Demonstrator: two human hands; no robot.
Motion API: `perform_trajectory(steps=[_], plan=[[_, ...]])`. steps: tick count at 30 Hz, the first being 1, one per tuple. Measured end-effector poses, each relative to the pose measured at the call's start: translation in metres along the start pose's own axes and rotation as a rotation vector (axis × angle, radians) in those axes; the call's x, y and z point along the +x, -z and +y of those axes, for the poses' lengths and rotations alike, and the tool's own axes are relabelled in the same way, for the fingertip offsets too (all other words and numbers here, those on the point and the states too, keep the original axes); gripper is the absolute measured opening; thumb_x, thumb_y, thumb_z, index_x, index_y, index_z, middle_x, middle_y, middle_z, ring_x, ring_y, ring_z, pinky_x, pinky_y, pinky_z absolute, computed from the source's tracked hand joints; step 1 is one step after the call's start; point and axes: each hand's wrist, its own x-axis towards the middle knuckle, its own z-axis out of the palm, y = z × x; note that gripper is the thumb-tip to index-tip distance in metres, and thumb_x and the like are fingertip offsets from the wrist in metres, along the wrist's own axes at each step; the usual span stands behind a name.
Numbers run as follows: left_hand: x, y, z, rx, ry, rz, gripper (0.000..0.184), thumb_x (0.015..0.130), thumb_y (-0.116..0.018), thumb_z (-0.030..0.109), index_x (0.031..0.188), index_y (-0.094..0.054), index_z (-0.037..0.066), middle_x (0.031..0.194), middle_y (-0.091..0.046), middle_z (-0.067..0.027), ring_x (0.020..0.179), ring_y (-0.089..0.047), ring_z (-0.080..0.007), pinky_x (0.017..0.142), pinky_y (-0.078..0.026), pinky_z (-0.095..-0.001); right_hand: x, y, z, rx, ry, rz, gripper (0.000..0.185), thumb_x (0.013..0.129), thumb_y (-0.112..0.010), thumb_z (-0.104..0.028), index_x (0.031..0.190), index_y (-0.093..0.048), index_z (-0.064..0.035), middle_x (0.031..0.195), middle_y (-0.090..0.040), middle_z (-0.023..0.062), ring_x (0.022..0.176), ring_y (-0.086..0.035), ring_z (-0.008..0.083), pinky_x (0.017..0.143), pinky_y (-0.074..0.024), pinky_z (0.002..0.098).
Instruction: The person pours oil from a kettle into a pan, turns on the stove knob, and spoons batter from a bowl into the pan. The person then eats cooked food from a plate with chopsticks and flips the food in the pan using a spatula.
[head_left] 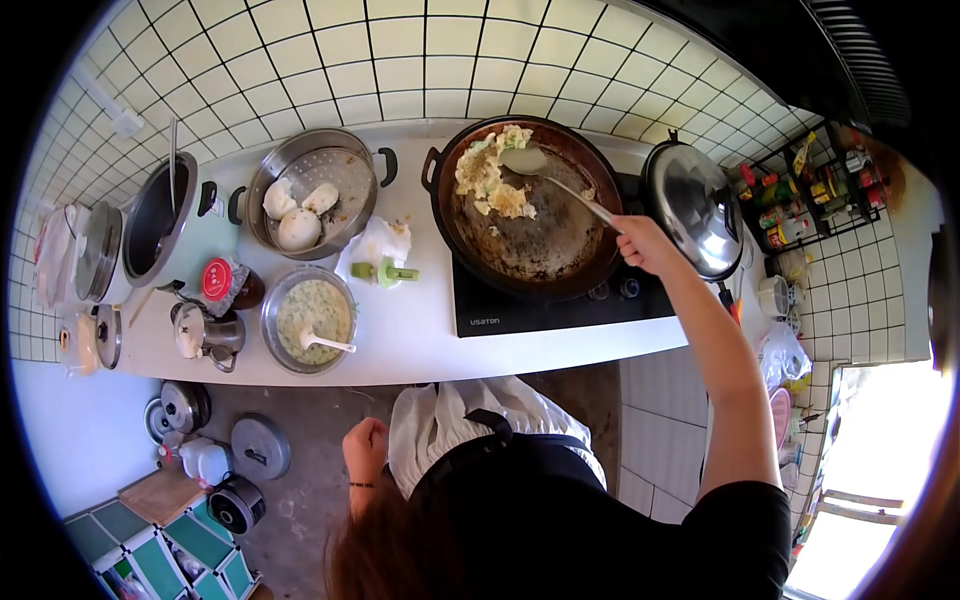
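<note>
My right hand is closed round the handle of a metal ladle. The ladle's bowl rests by a heap of cooked egg-like food at the upper left of a large dark pan, which sits on a black cooktop. My left hand hangs below the counter's front edge, fingers curled; whether it holds anything is hidden. A bowl of pale batter with green bits stands on the counter, a white spoon in it.
A steamer pot holds several white buns. Left of it are a jar with a red lid, a metal kettle and a deep pot. A lidded pan and a condiment rack stand right of the pan.
</note>
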Motion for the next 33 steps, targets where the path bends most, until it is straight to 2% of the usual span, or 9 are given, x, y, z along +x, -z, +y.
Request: perform_trajectory(steps=[2,6,9,10,13,14,22,30,33], plan=[[-0.001,0.004,0.003,0.004,-0.004,0.004,0.012,0.074,-0.049,0.0,0.07,-0.059,0.004,0.065,-0.058,-0.0153,0.061,-0.058,-0.0324,0.056,-0.045,-0.038,-0.01,-0.004,0.002,0.078,-0.054,-0.039,0.018,0.09,-0.053,-0.021,0.079,-0.045,-0.0102,0.057,-0.032,-0.0043,0.042,-0.026,0.0039,0.036,-0.0157,0.0195],[-0.004,0.008,-0.001,-0.018,0.056,0.051,0.012,0.074,-0.048,-0.001,0.07,-0.059,0.004,0.065,-0.058,-0.015,0.061,-0.058,-0.0316,0.055,-0.045,-0.0368,-0.048,0.001,-0.017,-0.131,-0.07,0.088,0.02,0.091,-0.052,-0.021,0.076,-0.047,-0.0087,0.057,-0.033,-0.0039,0.041,-0.026,0.0044,0.035,-0.0167,0.0197],[-0.008,0.008,-0.005,-0.026,0.078,0.038,0.013,0.074,-0.048,-0.002,0.07,-0.059,0.004,0.065,-0.058,-0.0145,0.06,-0.058,-0.0308,0.055,-0.045,-0.0356,-0.032,-0.016,-0.008,-0.185,0.095,0.129,0.018,0.091,-0.051,-0.021,0.085,-0.053,-0.0047,0.057,-0.037,-0.0019,0.041,-0.03,0.0052,0.034,-0.0189,0.0203],[-0.006,0.007,-0.005,-0.016,0.059,0.035,0.013,0.074,-0.047,-0.003,0.07,-0.059,0.004,0.065,-0.058,-0.0144,0.06,-0.058,-0.0306,0.055,-0.045,-0.0353,-0.015,-0.016,-0.003,-0.205,0.078,0.108,0.022,0.092,-0.051,-0.022,0.097,-0.056,-0.0006,0.058,-0.04,0.0001,0.041,-0.033,0.0063,0.034,-0.0206,0.0214],[0.001,0.007,0.001,-0.019,0.031,0.059,0.013,0.074,-0.047,-0.003,0.07,-0.058,0.004,0.064,-0.057,-0.0142,0.059,-0.058,-0.0303,0.055,-0.044,-0.0349,-0.021,-0.024,-0.009,-0.222,0.093,0.133,0.024,0.091,-0.051,-0.022,0.097,-0.056,0.0007,0.058,-0.04,0.0006,0.041,-0.035,0.0074,0.033,-0.0211,0.0221],[0.002,0.007,0.003,-0.026,0.031,0.072,0.014,0.074,-0.047,-0.003,0.07,-0.058,0.004,0.064,-0.057,-0.0141,0.059,-0.058,-0.0302,0.055,-0.044,-0.0347,-0.032,-0.023,-0.016,-0.278,0.086,0.162,0.022,0.091,-0.05,-0.021,0.088,-0.054,0.0005,0.057,-0.04,0.0013,0.04,-0.034,0.0086,0.033,-0.0215,0.023],[0.005,0.002,0.001,-0.052,0.005,0.044,0.013,0.074,-0.048,-0.001,0.07,-0.058,0.004,0.065,-0.057,-0.0137,0.06,-0.057,-0.0306,0.056,-0.045,-0.0358,-0.004,-0.036,-0.048,-0.335,0.099,0.107,0.022,0.091,-0.05,-0.019,0.081,-0.05,0.001,0.059,-0.042,0.0044,0.041,-0.031,0.0094,0.035,-0.02,0.0253],[0.006,0.005,0.002,-0.067,0.022,0.065,0.013,0.074,-0.048,-0.002,0.07,-0.058,0.004,0.064,-0.057,-0.0137,0.06,-0.058,-0.0307,0.055,-0.045,-0.036,-0.033,-0.037,-0.022,-0.182,-0.056,0.04,0.023,0.092,-0.049,-0.022,0.087,-0.053,0.0005,0.06,-0.041,0.0023,0.04,-0.031,0.008,0.034,-0.0195,0.0229],[0.003,0.009,0.001,-0.084,0.023,0.083,0.014,0.074,-0.047,-0.002,0.07,-0.058,0.004,0.064,-0.057,-0.014,0.059,-0.057,-0.0306,0.055,-0.044,-0.0359,-0.049,-0.055,-0.032,-0.512,0.044,0.178,0.022,0.092,-0.048,-0.023,0.092,-0.054,-0.002,0.057,-0.037,-0.0029,0.039,-0.029,0.0063,0.034,-0.0202,0.0222]])
